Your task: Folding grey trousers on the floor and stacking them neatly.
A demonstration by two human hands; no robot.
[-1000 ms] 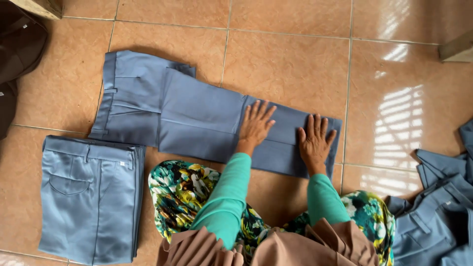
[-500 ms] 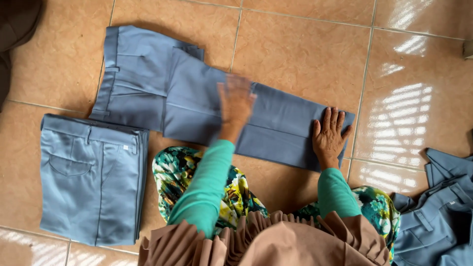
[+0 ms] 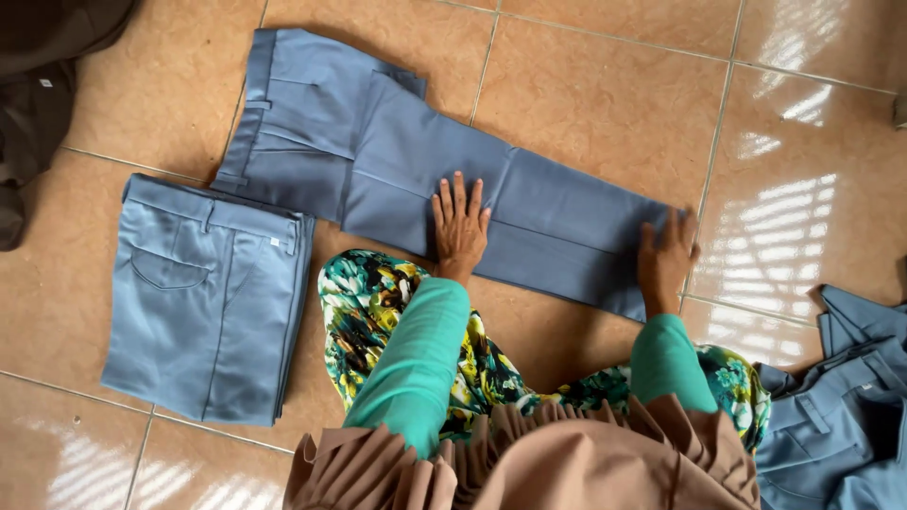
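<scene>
The left hand (image 3: 460, 227) lies flat, fingers spread, on the blue-grey trousers (image 3: 397, 161) stretched across the tiled floor (image 3: 605, 85); the right hand (image 3: 664, 262) presses their hem end, gripping nothing. Folded trousers (image 3: 203, 293) lie just left; a crumpled pile (image 3: 841, 416) sits right

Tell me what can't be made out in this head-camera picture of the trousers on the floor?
- Dark clothing: cut off by the left and top edges, so its kind is unclear.
- Heap of blue trousers: cut off at the right and bottom edges; the count is unknown.
- Folded blue trousers: the layers underneath are hidden.
- Right hand: fingers blurred at the hem of the long trousers.
- Left hand: hides the cloth beneath it.
</scene>
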